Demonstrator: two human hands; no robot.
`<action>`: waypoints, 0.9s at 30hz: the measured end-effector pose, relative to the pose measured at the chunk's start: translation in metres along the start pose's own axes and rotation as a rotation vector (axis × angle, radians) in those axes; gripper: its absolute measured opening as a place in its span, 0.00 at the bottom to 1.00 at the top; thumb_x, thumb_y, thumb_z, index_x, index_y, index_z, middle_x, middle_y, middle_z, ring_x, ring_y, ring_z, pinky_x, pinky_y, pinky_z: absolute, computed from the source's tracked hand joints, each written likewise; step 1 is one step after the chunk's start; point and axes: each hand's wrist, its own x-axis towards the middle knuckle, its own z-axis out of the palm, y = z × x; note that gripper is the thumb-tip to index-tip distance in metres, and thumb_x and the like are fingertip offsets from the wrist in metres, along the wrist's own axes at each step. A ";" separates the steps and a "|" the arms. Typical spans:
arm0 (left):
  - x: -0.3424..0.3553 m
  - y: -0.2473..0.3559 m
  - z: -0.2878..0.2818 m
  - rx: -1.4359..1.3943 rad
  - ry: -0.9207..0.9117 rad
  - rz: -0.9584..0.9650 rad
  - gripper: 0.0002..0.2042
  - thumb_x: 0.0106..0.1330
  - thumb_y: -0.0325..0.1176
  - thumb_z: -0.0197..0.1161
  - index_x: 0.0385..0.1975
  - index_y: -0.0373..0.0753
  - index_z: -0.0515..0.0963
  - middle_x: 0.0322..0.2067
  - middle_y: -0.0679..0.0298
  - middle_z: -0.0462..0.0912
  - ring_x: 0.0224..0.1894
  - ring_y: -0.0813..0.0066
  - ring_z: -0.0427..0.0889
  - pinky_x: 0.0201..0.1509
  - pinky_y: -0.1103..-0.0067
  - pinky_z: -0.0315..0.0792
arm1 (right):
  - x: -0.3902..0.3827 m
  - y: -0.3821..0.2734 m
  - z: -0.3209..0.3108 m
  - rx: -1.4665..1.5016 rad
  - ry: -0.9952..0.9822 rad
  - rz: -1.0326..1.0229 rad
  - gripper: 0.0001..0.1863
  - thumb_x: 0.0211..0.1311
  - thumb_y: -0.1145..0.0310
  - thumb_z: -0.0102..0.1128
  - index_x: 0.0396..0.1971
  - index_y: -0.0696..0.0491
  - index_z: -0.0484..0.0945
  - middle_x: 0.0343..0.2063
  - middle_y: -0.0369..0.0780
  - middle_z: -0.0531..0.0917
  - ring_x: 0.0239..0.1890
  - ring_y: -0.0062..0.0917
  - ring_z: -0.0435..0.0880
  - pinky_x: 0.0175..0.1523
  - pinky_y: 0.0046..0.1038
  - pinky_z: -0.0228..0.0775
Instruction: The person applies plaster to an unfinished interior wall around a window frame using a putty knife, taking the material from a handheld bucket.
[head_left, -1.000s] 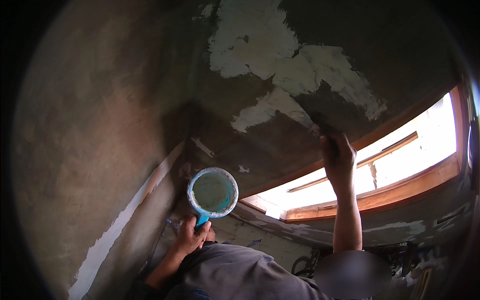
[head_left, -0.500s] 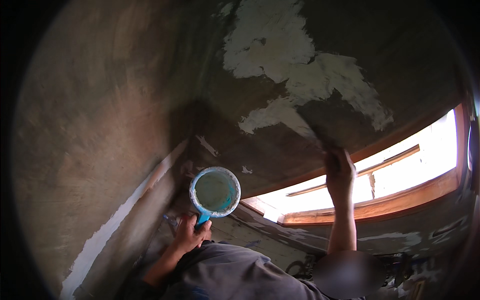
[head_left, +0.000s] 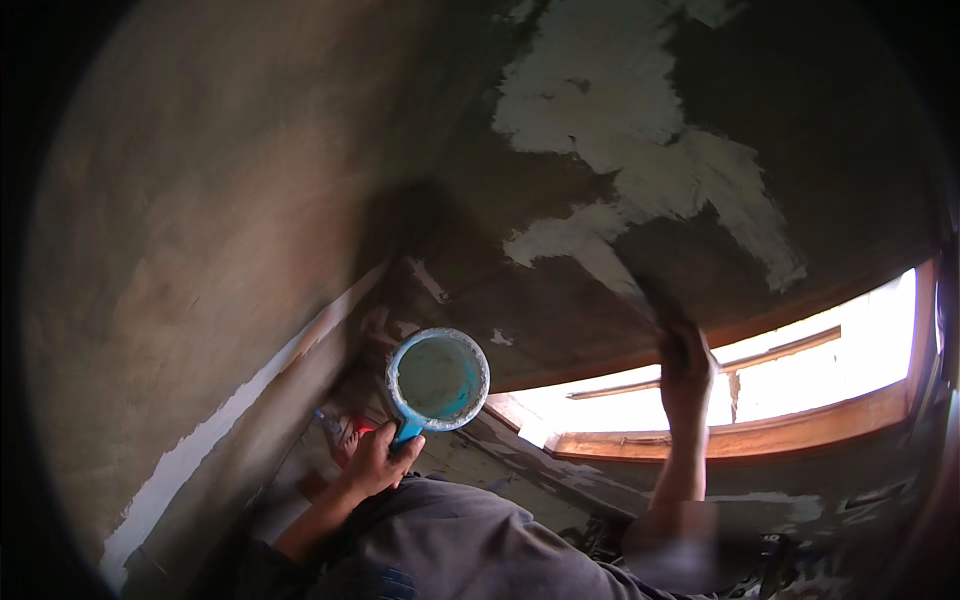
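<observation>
While the head view looks up at a dark ceiling (head_left: 300,200) patched with pale plaster (head_left: 620,130), the left hand (head_left: 375,462), low and left of centre, is clenched on the handle of a round blue mug (head_left: 438,380) just above it. Right of centre, the right hand (head_left: 685,362) is raised, closed around a blurred dark tool (head_left: 652,300) touching the plaster's lower edge. A bright window (head_left: 760,385) glows behind it.

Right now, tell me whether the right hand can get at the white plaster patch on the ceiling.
Probably yes: the right hand is raised with its dark tool at the lower edge of the white plaster patch, and nothing lies between them.
</observation>
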 end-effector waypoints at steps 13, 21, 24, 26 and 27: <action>-0.006 -0.013 -0.004 0.027 0.017 -0.046 0.16 0.73 0.42 0.65 0.30 0.38 0.70 0.14 0.68 0.76 0.11 0.82 0.75 0.15 0.81 0.67 | 0.000 -0.015 0.066 -0.077 -0.071 -0.146 0.07 0.70 0.66 0.64 0.43 0.52 0.82 0.30 0.46 0.86 0.32 0.42 0.88 0.36 0.37 0.78; -0.013 -0.028 -0.011 0.090 0.079 -0.002 0.16 0.73 0.42 0.64 0.29 0.36 0.71 0.12 0.68 0.76 0.12 0.81 0.77 0.17 0.81 0.70 | -0.010 -0.026 0.028 0.057 -0.106 -0.068 0.06 0.68 0.72 0.64 0.43 0.52 0.81 0.37 0.45 0.88 0.38 0.42 0.89 0.40 0.39 0.81; -0.013 -0.023 -0.012 0.032 0.057 -0.087 0.16 0.72 0.41 0.64 0.28 0.37 0.71 0.12 0.68 0.76 0.12 0.79 0.78 0.18 0.81 0.71 | -0.007 -0.030 0.072 0.035 -0.127 -0.116 0.06 0.69 0.72 0.63 0.44 0.52 0.81 0.35 0.45 0.86 0.35 0.41 0.88 0.38 0.38 0.78; -0.013 -0.015 -0.012 0.013 0.050 -0.129 0.16 0.72 0.41 0.64 0.27 0.37 0.71 0.12 0.68 0.76 0.11 0.78 0.78 0.19 0.81 0.71 | 0.000 -0.029 0.084 -0.018 -0.139 -0.096 0.07 0.69 0.68 0.65 0.42 0.52 0.81 0.34 0.45 0.87 0.36 0.42 0.88 0.38 0.38 0.79; -0.013 -0.013 -0.012 0.012 0.051 -0.127 0.16 0.72 0.41 0.64 0.27 0.37 0.71 0.12 0.68 0.76 0.11 0.78 0.78 0.19 0.80 0.71 | 0.000 -0.026 0.080 -0.040 -0.120 -0.081 0.07 0.69 0.68 0.65 0.42 0.52 0.81 0.34 0.46 0.87 0.36 0.42 0.88 0.38 0.38 0.79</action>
